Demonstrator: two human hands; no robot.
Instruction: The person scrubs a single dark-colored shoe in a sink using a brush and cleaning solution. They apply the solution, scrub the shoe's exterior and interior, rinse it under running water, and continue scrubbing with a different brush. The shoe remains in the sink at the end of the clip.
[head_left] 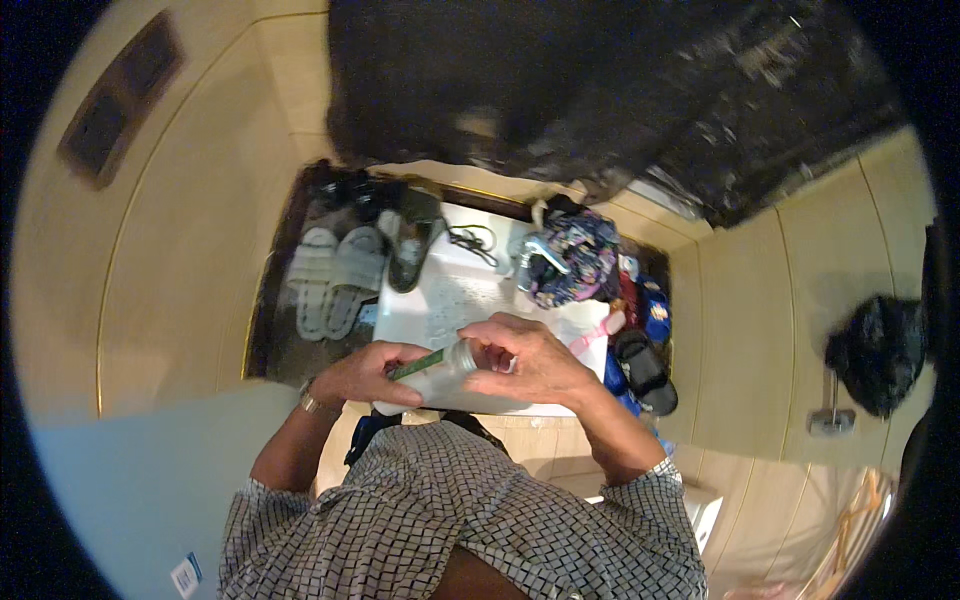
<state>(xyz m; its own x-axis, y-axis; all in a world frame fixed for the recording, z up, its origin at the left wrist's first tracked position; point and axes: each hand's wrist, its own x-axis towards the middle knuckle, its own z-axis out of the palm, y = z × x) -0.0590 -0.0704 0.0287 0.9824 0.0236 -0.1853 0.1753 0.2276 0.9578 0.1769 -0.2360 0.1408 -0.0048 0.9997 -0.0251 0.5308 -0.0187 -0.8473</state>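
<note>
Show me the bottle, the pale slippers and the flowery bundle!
Bottle [436, 387]: head view, on its white body.
Pale slippers [312, 311]: head view, on the left one's sole.
Flowery bundle [592, 252]: head view, on patterned cloth.

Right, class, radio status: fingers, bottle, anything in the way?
Left fingers gripping bottle; right fingers curled at its neck. Bottle white, green-labelled, contents unclear. Nothing visibly in the way; slippers off to the left.

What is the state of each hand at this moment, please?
Left hand: closed around a green-labelled white bottle.
Right hand: fingers curled at the bottle's top end; whether it grips anything cannot be told.
</note>
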